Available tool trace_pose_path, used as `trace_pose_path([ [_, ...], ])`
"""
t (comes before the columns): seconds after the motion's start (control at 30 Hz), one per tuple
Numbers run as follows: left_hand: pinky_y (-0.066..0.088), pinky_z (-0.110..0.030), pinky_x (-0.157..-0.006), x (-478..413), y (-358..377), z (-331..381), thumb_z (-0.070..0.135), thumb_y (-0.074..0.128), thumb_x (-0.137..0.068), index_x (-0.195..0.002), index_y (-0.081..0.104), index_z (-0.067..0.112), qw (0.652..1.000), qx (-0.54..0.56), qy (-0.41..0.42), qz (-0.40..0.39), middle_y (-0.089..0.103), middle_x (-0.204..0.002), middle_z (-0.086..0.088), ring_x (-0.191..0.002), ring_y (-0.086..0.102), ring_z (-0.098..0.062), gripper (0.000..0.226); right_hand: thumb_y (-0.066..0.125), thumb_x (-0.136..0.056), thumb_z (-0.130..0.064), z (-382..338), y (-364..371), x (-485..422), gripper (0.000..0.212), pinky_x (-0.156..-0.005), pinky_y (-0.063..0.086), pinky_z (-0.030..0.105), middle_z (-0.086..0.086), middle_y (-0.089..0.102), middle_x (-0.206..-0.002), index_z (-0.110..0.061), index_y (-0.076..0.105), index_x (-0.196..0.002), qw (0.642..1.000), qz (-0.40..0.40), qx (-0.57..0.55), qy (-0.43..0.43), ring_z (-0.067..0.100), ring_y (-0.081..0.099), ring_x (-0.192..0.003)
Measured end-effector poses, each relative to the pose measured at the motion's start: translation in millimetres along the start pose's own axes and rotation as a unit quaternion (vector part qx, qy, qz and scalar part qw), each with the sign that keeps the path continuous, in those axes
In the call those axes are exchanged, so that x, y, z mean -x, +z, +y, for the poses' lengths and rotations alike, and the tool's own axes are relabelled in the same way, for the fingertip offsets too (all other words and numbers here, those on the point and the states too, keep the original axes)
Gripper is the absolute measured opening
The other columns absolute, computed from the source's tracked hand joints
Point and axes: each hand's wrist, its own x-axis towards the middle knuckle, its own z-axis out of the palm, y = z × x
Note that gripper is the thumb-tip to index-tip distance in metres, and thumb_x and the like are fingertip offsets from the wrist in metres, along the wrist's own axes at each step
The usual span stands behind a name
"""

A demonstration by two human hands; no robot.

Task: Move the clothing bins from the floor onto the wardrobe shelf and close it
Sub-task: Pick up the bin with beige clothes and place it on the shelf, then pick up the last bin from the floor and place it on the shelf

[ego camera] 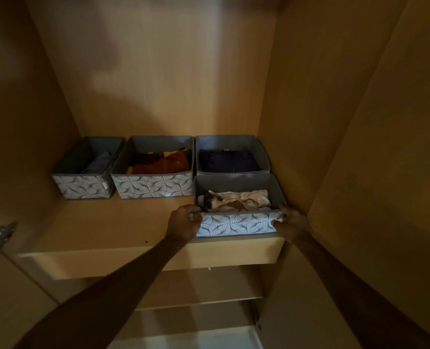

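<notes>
Wardrobe open, view down onto the shelf (pixel 108 222). Four fabric bins on it, none seen on the floor in this view.

Front bin (pixel 236 224): pale folded clothing inside, patterned face toward the person, right at the shelf's front edge on the right side. Long axis looks to run away from the person into the wardrobe, though the wide lens makes that uncertain.

Left hand (pixel 183 222) grips its near-left corner, fingers curled over the rim. Right hand (pixel 293 221) grips the near-right corner the same way. Both hands sit level with each other, neither nearer.

Straight behind it, touching or nearly so: the dark-clothes bin (pixel 224 142), which reaches the back wall. Judgement: no room to push deeper on this line, so the front bin is about as far in as it goes.

Right side wall (pixel 297 122) runs just beside the bin and the right hand, so it is tight there.

To the left at the back are the orange-clothes bin (pixel 153 186) and the grey-clothes bin (pixel 80 186). Bare shelf lies in front of them.

Door hinge (pixel 1 238) at the left edge. Closing is not yet done
</notes>
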Motion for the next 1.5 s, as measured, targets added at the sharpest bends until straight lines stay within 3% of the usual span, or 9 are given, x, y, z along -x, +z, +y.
trace_pose_path([
  [0.2, 0.051, -0.023, -0.084, 17, -1, -3, 0.011, 0.065, -0.089, -0.118, 0.067, 0.009, 0.995, 0.09, 0.001, 0.039, 0.067, -0.108, 0.001, -0.096, 0.066, -0.015, 0.029, 0.068, -0.085, -0.032, -16, 8, 26, 0.066, -0.103, 0.042, 0.038, 0.009, 0.052, -0.141, -0.024, 0.04, -0.144, 0.999, -0.013, -0.04, -0.024, 0.029, 0.051, -0.125],
  [0.33, 0.046, -0.011, -0.082, 36, -8, 0, 0.004, 0.063, -0.088, -0.114, 0.067, 0.006, 0.976, 0.19, -0.056, 0.095, 0.067, -0.107, 0.001, -0.099, 0.062, -0.01, 0.027, 0.072, -0.083, -0.028, -39, 23, 52, 0.058, -0.092, 0.051, 0.037, -0.007, 0.06, -0.12, -0.025, 0.051, -0.136, 0.986, -0.021, -0.143, -0.079, 0.019, 0.061, -0.107],
  [0.47, 0.05, -0.028, -0.091, 65, -17, -17, 0.006, 0.066, -0.087, -0.112, 0.068, 0.009, 0.955, 0.26, -0.099, 0.101, 0.07, -0.109, -0.002, -0.102, 0.065, -0.015, 0.025, 0.073, -0.083, -0.019, -54, 50, 78, 0.055, -0.086, 0.048, 0.022, -0.008, 0.056, -0.125, -0.015, 0.054, -0.134, 0.968, -0.06, -0.215, -0.118, 0.013, 0.06, -0.104],
  [0.57, 0.051, -0.029, -0.087, 97, -19, -37, 0.004, 0.067, -0.086, -0.104, 0.069, 0.012, 0.944, 0.269, -0.153, 0.11, 0.071, -0.102, -0.003, -0.096, 0.066, -0.018, 0.02, 0.073, -0.083, -0.019, -50, 80, 91, 0.052, -0.076, 0.049, 0.012, -0.004, 0.06, -0.128, -0.014, 0.056, -0.132, 0.959, -0.111, -0.238, -0.109, 0.013, 0.063, -0.102],
  [0.77, 0.046, -0.004, -0.07, 177, -23, -63, 0.004, 0.064, -0.088, -0.105, 0.068, 0.008, 0.927, 0.24, -0.237, 0.162, 0.068, -0.096, 0.004, -0.083, 0.064, 0.005, 0.018, 0.073, -0.083, -0.021, -44, 132, 124, 0.05, -0.088, 0.053, 0.028, -0.002, 0.062, -0.126, -0.018, 0.057, -0.13, 0.92, -0.277, -0.254, -0.11, 0.011, 0.062, -0.105],
  [0.87, 0.051, -0.022, -0.085, 217, -24, -78, 0.013, 0.066, -0.089, -0.108, 0.071, 0.011, 0.912, 0.221, -0.291, 0.188, 0.072, -0.106, -0.001, -0.101, 0.067, -0.014, 0.02, 0.073, -0.082, -0.021, -43, 149, 139, 0.049, -0.085, 0.048, 0.022, 0.0, 0.065, -0.119, -0.017, 0.058, -0.129, 0.904, -0.333, -0.236, -0.13, 0.012, 0.062, -0.105],
  [0.97, 0.051, -0.04, -0.093, 268, -21, -86, 0.022, 0.065, -0.088, -0.108, 0.071, 0.02, 0.884, 0.21, -0.348, 0.231, 0.073, -0.107, 0.001, -0.104, 0.067, -0.017, 0.022, 0.072, -0.083, -0.021, -39, 167, 155, 0.043, -0.09, 0.05, 0.026, -0.001, 0.067, -0.115, -0.017, 0.061, -0.124, 0.877, -0.404, -0.217, -0.141, 0.012, 0.062, -0.107],
  [1.33, 0.051, -0.035, -0.088, 473, 0, -50, 0.015, 0.063, -0.09, -0.109, 0.069, 0.019, 0.722, 0.199, -0.488, 0.448, 0.073, -0.106, 0.001, -0.099, 0.068, -0.016, 0.02, 0.07, -0.076, -0.039, -45, 222, 286, 0.046, -0.093, 0.054, 0.033, -0.004, 0.07, -0.111, -0.02, 0.066, -0.118, 0.715, -0.635, -0.069, -0.282, 0.007, 0.066, -0.101],
  [1.5, 0.05, -0.027, -0.082, 584, 22, -10, 0.014, 0.062, -0.091, -0.114, 0.067, 0.016, 0.6, 0.212, -0.509, 0.58, 0.073, -0.106, 0.003, -0.097, 0.068, -0.012, 0.024, 0.07, -0.083, -0.026, -43, 223, 395, 0.035, -0.086, 0.051, 0.02, -0.007, 0.07, -0.105, -0.019, 0.067, -0.116, 0.605, -0.702, 0.003, -0.375, 0.003, 0.065, -0.096],
])
